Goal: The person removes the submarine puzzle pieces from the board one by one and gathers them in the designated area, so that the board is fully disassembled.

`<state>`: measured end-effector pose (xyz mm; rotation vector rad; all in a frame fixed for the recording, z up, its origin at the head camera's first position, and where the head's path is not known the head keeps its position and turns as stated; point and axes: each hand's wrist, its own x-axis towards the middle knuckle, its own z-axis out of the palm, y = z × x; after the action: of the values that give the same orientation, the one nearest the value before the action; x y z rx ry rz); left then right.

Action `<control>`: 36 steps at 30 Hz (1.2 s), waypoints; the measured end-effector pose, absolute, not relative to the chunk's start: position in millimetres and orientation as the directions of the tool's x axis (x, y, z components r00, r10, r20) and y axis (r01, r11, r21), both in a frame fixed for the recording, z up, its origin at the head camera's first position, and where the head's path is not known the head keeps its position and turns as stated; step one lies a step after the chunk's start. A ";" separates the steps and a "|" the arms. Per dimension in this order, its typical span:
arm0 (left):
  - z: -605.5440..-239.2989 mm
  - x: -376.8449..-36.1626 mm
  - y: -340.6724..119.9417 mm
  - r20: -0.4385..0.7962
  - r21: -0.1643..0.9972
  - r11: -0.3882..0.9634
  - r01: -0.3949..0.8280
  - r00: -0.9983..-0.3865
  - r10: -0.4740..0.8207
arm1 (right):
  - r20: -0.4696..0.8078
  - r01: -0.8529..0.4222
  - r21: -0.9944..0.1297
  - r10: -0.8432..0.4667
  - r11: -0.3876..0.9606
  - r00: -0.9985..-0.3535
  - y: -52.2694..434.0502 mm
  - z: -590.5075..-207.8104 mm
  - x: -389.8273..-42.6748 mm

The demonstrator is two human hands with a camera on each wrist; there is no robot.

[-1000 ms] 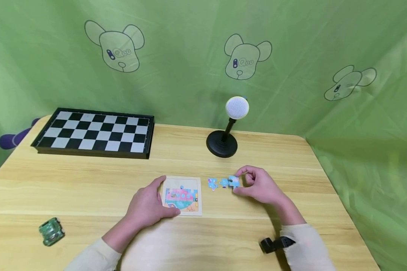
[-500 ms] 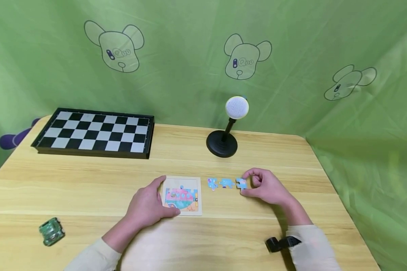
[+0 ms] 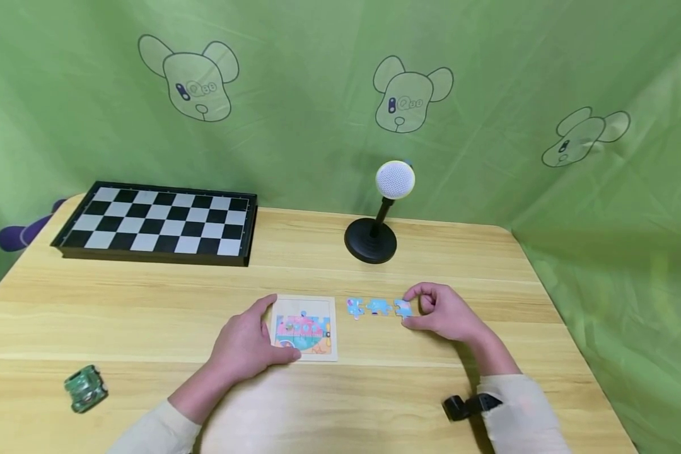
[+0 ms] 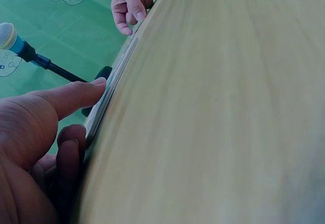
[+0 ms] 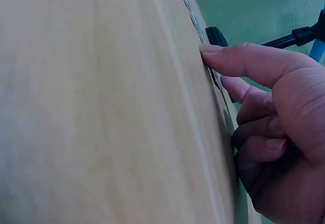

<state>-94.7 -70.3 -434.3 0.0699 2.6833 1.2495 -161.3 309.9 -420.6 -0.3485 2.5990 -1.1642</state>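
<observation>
My left hand (image 3: 241, 343) holds a small square puzzle board (image 3: 332, 315) by its left side in the head view, index finger at the top corner and thumb over the lower edge. Pink, teal and orange pieces fill the board's lower part; bare wood shows along its top. To its right lie two blue puzzle pieces, a left one (image 3: 354, 308) and a middle one (image 3: 379, 306). Thumb and index finger of my right hand (image 3: 445, 313) pinch a third blue puzzle piece (image 3: 403, 308) at its right end, close over the table. In the right wrist view that piece appears edge-on between the fingertips.
A round-headed microphone (image 3: 395, 180) on a black stand (image 3: 370, 241) is behind the pieces. A black-and-white chessboard (image 3: 157, 221) lies at the back left of the wooden table (image 3: 164, 309). One green toy car (image 3: 86, 388) sits at the front left.
My right hand has moved right with its puzzle piece, away from the middle piece, which it overlapped before. Over the last half second it has hardly moved. My left hand stays on the board.
</observation>
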 end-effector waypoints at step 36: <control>-437.1 -98.8 -81.1 -0.153 0.825 0.565 0.003 -0.962 0.228 | -0.009 -0.295 -0.825 -0.532 0.483 -0.847 193.2 -419.8 -157.9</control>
<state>-98.8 -81.1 -437.1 0.1917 2.5577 1.3474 -157.9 193.2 -419.8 -0.7047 2.4683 -1.2960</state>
